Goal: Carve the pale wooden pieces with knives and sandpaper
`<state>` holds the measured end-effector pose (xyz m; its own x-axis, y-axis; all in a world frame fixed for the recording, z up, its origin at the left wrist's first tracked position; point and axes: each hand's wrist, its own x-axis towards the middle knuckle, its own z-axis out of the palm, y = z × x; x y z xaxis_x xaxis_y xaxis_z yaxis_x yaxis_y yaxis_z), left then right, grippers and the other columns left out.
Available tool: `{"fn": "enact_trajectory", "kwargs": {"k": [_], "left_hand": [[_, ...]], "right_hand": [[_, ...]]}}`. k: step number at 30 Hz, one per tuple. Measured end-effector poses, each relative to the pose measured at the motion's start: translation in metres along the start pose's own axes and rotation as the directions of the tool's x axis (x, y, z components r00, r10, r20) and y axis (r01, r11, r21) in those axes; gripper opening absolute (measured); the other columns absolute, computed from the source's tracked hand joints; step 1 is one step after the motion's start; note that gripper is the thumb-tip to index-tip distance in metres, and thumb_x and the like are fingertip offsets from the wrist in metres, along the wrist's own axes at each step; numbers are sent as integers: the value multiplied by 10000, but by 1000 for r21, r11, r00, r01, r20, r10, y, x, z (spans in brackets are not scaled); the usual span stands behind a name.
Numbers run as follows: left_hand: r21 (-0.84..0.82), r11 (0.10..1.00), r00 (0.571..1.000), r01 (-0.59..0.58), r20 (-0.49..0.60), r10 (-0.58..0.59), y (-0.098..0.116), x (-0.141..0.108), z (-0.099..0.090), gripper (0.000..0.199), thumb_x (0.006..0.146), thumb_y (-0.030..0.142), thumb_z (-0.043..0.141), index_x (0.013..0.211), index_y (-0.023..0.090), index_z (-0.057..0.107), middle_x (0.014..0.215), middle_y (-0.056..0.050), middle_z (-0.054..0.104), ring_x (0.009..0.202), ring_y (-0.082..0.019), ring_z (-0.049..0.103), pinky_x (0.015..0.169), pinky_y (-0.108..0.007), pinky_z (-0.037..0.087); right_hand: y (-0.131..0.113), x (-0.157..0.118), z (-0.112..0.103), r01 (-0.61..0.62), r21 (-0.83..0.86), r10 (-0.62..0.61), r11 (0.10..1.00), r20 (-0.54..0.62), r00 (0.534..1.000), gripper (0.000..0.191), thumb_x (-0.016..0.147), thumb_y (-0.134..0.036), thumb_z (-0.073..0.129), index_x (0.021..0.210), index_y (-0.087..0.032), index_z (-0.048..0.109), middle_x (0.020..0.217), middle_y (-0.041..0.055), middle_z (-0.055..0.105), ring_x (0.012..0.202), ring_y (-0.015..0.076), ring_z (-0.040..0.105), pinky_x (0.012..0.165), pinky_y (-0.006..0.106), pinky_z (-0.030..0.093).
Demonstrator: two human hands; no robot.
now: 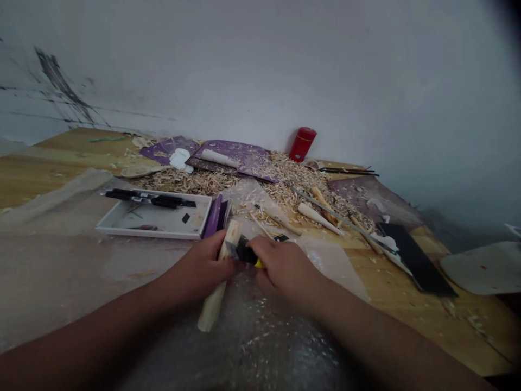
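My left hand [201, 263] grips a square-sectioned pale wood stick [211, 307] near its upper end, and the lower end rests on bubble wrap [244, 336]. My right hand [283, 266] is closed around a black and yellow utility knife [244, 252]. The knife sits against the stick, just beside my left fingers. Its blade is mostly hidden behind my hands, so I cannot see exactly where it meets the wood.
A white tray [154, 232] holding black tools stands left of my hands. Behind lie heaped wood shavings [293, 179], purple sheets [240, 155], and carved wooden pieces. A red canister [302, 144] stands against the wall. A long metal rod [342, 217] and a black board [417, 260] lie to the right.
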<state>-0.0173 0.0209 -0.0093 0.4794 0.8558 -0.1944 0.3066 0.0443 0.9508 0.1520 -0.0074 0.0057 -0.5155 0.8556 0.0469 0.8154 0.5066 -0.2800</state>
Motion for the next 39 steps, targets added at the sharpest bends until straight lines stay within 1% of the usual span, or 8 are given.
{"fn": "enact_trajectory", "kwargs": {"k": [5, 14, 17, 20, 24, 27, 34, 39], "left_hand": [[29, 997, 997, -73, 7, 73, 0, 1, 1, 333, 643, 222, 572, 974, 192, 545, 841, -6, 608, 807, -176, 535, 694, -257, 411], [55, 994, 995, -91, 38, 89, -1, 1, -1, 309, 645, 220, 555, 953, 191, 549, 836, 4, 609, 807, -170, 532, 710, -254, 402], [14, 997, 997, -71, 20, 71, -1, 0, 0, 270, 642, 213, 566, 911, 190, 549, 763, 20, 593, 739, -143, 527, 662, -233, 399], [-66, 998, 1000, -9, 22, 10, 0, -3, 1, 218, 644, 218, 568, 857, 181, 531, 637, 36, 542, 591, -108, 498, 557, -216, 391], [-179, 984, 999, 17, 39, -10, 5, -6, 1, 219, 633, 214, 580, 838, 180, 509, 669, 30, 532, 530, -84, 477, 495, -208, 391], [-230, 973, 999, 27, 46, -17, 9, -8, 1, 255, 631, 240, 592, 866, 185, 507, 685, 27, 532, 533, -85, 486, 486, -208, 401], [-230, 973, 996, 17, 92, 4, 7, -9, 1, 313, 641, 338, 619, 873, 172, 489, 632, 42, 503, 506, -70, 464, 445, -177, 370], [-203, 979, 993, 13, 118, 11, 6, -9, 3, 355, 609, 330, 658, 864, 165, 475, 632, 48, 507, 508, -66, 459, 447, -171, 367]], "right_hand": [[-4, 0, 1, 31, -27, -31, 999, -18, 999, 197, 722, -196, 388, 909, -190, 451, 856, 42, 573, 729, 170, 520, 605, 262, 332], [3, 3, 5, -23, -70, 20, 997, -45, 999, 179, 793, -305, 390, 913, -188, 451, 828, 46, 581, 738, 178, 536, 594, 262, 329], [3, 3, 5, -16, -60, 13, 998, -51, 999, 166, 797, -302, 400, 905, -188, 453, 824, 42, 582, 735, 175, 538, 589, 258, 325], [2, 2, 3, 10, -25, -11, 1000, -54, 998, 198, 806, -342, 408, 922, -189, 457, 823, 37, 585, 727, 168, 535, 583, 249, 319], [5, 3, 1, 42, -4, -42, 999, -65, 997, 321, 816, -472, 372, 907, -181, 473, 771, 32, 585, 675, 154, 521, 570, 243, 305], [8, 3, 2, 40, -5, -40, 999, -67, 997, 384, 829, -509, 315, 899, -171, 485, 763, 39, 581, 675, 151, 523, 573, 242, 306], [14, 4, 4, 82, -8, -82, 997, -84, 993, 435, 855, -509, 210, 865, -167, 479, 759, 45, 572, 678, 152, 519, 578, 242, 309], [13, 5, 2, 64, -55, -69, 996, -82, 994, 439, 855, -516, 211, 842, -171, 482, 743, 40, 574, 655, 150, 511, 559, 241, 288]]}}
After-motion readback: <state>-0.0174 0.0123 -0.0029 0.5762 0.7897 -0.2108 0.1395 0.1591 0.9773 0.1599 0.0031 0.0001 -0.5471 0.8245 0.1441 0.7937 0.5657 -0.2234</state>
